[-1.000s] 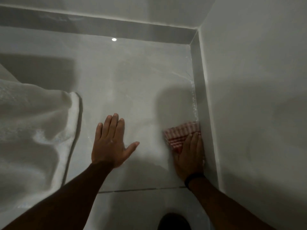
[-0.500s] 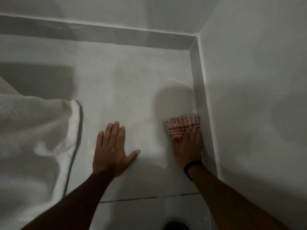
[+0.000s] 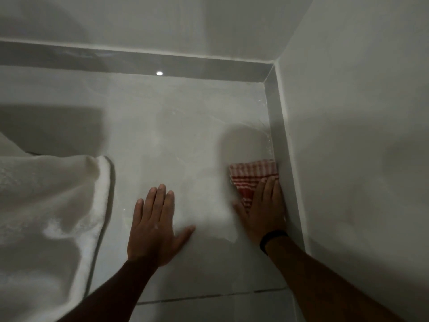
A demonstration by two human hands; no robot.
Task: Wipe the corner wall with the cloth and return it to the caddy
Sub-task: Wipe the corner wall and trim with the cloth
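Head view: right hand (image 3: 262, 212) fingers (image 3: 270, 190) lie flat, pressing the red-and-white striped cloth (image 3: 253, 176) against the grey tile floor (image 3: 185, 140) beside the skirting (image 3: 282, 159). Left hand (image 3: 154, 225) rests open, fingers spread, near a white towel (image 3: 51, 205).

Left hand (image 3: 154, 225): flat and palm-down, four fingers together and pointing away, thumb splayed out to the right, nothing under the palm or in the grasp. Left forearm: bare, rising from the lower left edge toward the wrist. Right hand (image 3: 263, 213): also palm-down, fingers extended and close together, pressing flat onto a red-and-white checked cloth (image 3: 251, 176), with the fingertips over its near part and the little-finger side lying along the corner edge. Right wrist: ringed by a thin black band (image 3: 271, 240). Right forearm: bare, running in from the lower right. Hands well apart, roughly level.
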